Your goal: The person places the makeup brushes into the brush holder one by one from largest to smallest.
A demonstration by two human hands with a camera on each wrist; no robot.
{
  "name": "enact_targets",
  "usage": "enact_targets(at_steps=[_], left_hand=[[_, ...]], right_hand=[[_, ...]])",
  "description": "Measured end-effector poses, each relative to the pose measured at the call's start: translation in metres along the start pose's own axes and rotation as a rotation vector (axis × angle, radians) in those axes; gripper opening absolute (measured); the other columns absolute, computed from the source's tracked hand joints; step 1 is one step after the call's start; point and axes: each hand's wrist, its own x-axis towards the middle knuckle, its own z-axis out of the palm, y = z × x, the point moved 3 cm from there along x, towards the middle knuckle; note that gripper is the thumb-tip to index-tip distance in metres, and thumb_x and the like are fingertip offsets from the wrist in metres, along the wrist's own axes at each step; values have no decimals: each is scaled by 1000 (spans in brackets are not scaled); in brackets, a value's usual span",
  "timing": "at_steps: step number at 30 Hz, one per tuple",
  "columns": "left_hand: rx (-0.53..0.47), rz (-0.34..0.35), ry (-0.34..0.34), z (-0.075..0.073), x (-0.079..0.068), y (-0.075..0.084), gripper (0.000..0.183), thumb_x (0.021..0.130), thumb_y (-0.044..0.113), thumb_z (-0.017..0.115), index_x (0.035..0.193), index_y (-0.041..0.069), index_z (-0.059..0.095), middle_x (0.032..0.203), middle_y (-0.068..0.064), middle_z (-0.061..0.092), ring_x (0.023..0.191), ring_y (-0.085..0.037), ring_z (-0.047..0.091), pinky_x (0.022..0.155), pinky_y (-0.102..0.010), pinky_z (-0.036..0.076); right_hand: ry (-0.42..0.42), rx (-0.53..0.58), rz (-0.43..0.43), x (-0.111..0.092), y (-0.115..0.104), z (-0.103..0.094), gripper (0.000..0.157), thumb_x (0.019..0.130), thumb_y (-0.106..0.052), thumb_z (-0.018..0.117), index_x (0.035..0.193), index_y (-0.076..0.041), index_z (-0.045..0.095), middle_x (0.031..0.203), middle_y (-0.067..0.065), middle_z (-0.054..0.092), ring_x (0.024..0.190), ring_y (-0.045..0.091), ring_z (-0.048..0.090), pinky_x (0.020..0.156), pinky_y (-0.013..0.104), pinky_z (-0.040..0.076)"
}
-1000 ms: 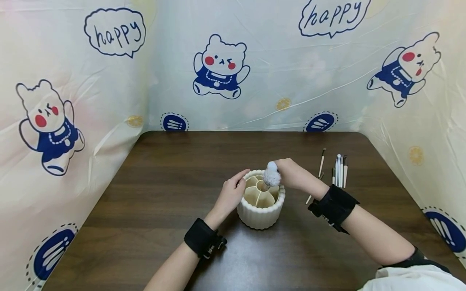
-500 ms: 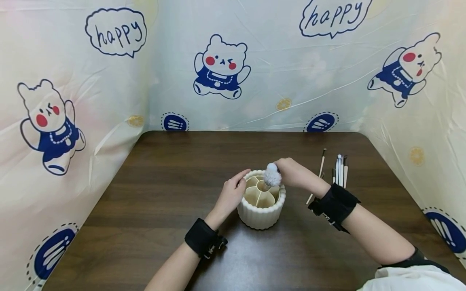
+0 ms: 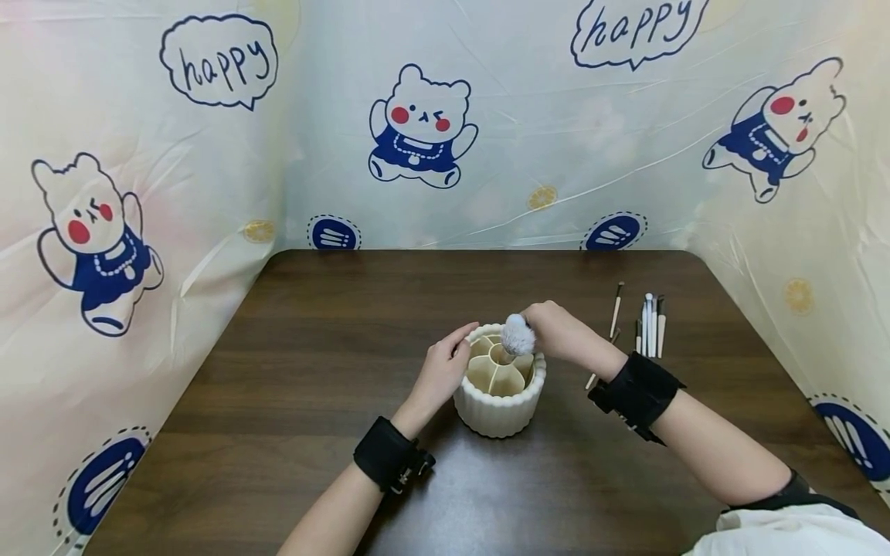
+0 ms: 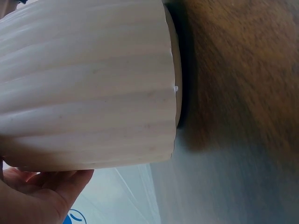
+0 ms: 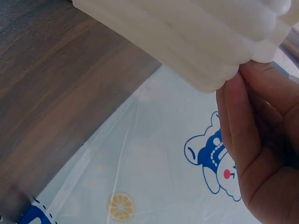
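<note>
A round, cream-white ribbed pen holder (image 3: 497, 417) stands upright on the table, with several compartments around a middle tube. My left hand (image 3: 443, 371) holds its left side, fingers against the ribbed wall; in the left wrist view that hand (image 4: 42, 196) lies along the wall near the top. My right hand (image 3: 559, 332) is at the far right of the rim, and in the right wrist view its thumb and fingertips (image 5: 236, 93) pinch the scalloped edge. A fluffy grey-white pompom (image 3: 518, 337) on a stick rises above the middle tube, overlapping the right hand's fingers.
Several slim brushes or pens (image 3: 650, 326) with pale handles lie side by side on the right of the brown wooden table (image 3: 334, 340). Thinner sticks (image 3: 616, 310) lie nearer, partly behind the right forearm. A cartoon-printed curtain (image 3: 487, 154) encloses the table.
The pompom's upper tip has shifted slightly left and down. Both hands and the pen holder stay practically where they were.
</note>
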Motion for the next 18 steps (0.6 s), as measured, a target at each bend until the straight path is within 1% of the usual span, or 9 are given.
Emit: enact_targets(at_steps=[4, 9, 12, 14, 18], left_hand=[[4, 6, 8, 0, 1, 0, 42, 97, 18, 38, 134, 18, 57, 67, 1, 37, 49, -9, 31, 55, -25, 34], [8, -3, -1, 0, 0, 0, 42, 97, 19, 38, 135, 19, 56, 62, 2, 35, 47, -9, 29, 53, -24, 34], [5, -7, -9, 0, 0, 0, 42, 98, 19, 38, 135, 19, 55, 61, 2, 34, 46, -9, 28, 53, -23, 34], [3, -6, -8, 0, 0, 0, 42, 97, 19, 38, 135, 19, 55, 62, 2, 35, 46, -9, 29, 53, -24, 34], [5, 3, 3, -1, 0, 1, 42, 97, 18, 39, 135, 18, 56, 66, 1, 38, 47, -9, 30, 54, -24, 35]], right_hand=[[-30, 22, 13, 1, 1, 0, 7, 74, 3, 74, 79, 2, 68, 72, 9, 66, 65, 15, 56, 64, 32, 51], [-82, 28, 34, 1, 3, -2, 8, 74, 5, 73, 81, 2, 69, 73, 9, 67, 65, 15, 56, 63, 31, 50], [-124, 43, 63, 1, 4, -3, 9, 73, 7, 72, 79, 2, 69, 72, 7, 66, 64, 13, 52, 61, 27, 47], [-146, 55, 81, 1, 6, -3, 9, 72, 8, 70, 77, 1, 69, 70, 5, 63, 63, 12, 48, 59, 24, 44], [-175, 89, 101, 2, 10, -2, 9, 72, 8, 68, 76, 0, 69, 69, 3, 61, 63, 11, 46, 59, 22, 41]])
